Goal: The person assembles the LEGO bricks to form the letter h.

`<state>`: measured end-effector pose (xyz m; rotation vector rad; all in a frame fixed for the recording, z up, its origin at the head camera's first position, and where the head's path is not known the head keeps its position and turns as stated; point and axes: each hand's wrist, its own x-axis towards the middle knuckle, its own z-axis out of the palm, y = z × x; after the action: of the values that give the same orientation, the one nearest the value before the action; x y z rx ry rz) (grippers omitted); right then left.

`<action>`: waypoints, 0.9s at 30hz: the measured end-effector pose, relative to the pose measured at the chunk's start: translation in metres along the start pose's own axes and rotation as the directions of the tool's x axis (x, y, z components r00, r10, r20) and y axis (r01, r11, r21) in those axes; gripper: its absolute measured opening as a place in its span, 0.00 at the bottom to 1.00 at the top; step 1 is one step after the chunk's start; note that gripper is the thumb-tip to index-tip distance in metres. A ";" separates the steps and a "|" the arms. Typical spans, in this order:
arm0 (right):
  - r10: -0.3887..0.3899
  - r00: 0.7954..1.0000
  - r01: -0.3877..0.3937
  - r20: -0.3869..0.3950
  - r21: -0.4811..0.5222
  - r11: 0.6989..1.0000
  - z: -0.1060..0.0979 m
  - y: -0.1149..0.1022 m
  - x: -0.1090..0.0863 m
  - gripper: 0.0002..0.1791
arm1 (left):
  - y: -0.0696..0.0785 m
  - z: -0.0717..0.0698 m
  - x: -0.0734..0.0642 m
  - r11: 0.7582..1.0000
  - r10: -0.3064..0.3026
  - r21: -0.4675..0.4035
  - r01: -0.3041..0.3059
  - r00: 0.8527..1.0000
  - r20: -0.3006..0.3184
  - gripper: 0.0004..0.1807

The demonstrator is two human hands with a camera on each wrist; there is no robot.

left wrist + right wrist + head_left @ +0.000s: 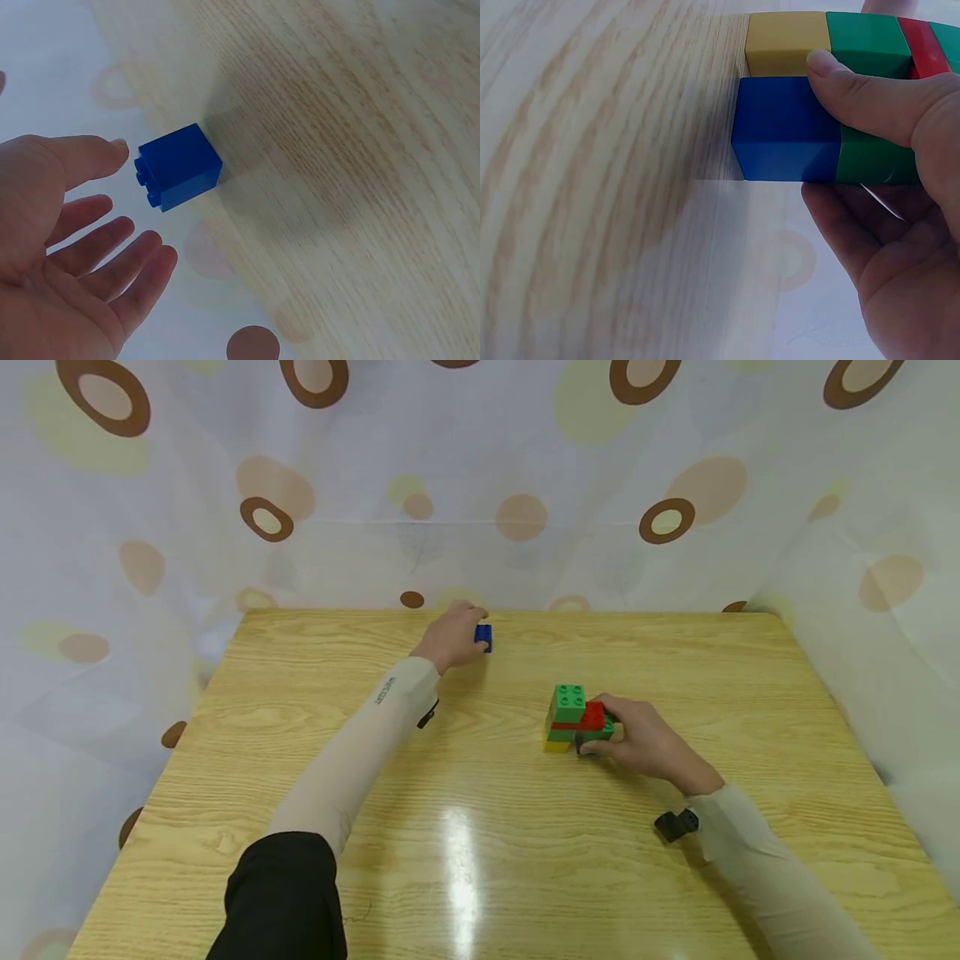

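At the far edge of the table, my left hand point(452, 637) reaches around a small blue toy brick point(484, 632). Its thumb and fingers are spread beside the studs of that brick point(180, 166) in the left wrist view, with a gap between. My right hand point(639, 737) grips the right end of a stepped toy brick structure point(568, 703), which stands on the table right of centre. Yellow, green and red bricks make up its visible body, with a green one on top. A lower blue brick point(784, 112) sits under the right thumb, beside a yellow brick point(787, 41).
The wooden table point(300, 693) meets a patterned curtain point(465, 468) behind and at both sides. A small black wrist camera point(675, 825) hangs by the right cuff, close over the tabletop. Light glares off the table's front middle.
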<state>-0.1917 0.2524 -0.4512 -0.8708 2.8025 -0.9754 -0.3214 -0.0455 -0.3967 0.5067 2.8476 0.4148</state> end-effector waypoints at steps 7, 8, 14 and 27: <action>0.019 1.000 -0.019 0.008 -0.005 1.000 0.000 0.000 0.000 0.25 | 0.001 0.001 0.008 0.999 -0.034 0.012 0.034 0.998 0.048 0.34; 0.019 1.000 -0.019 0.008 -0.005 1.000 0.000 0.000 0.000 0.25 | 0.001 0.002 0.009 0.999 -0.038 0.015 0.038 0.998 0.052 0.34; 0.017 1.000 -0.017 0.005 -0.005 1.000 0.000 0.001 -0.001 0.25 | 0.000 0.005 0.014 0.998 -0.051 0.032 0.049 0.996 0.073 0.35; 0.019 1.000 -0.019 0.004 -0.001 1.000 0.001 0.001 0.000 0.25 | -0.014 0.019 0.024 1.000 -0.017 -0.023 0.018 0.997 0.070 0.27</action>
<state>-0.1914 0.2526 -0.4522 -0.8437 2.8029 -0.9681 -0.3430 -0.0451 -0.4233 0.4818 2.7747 0.4189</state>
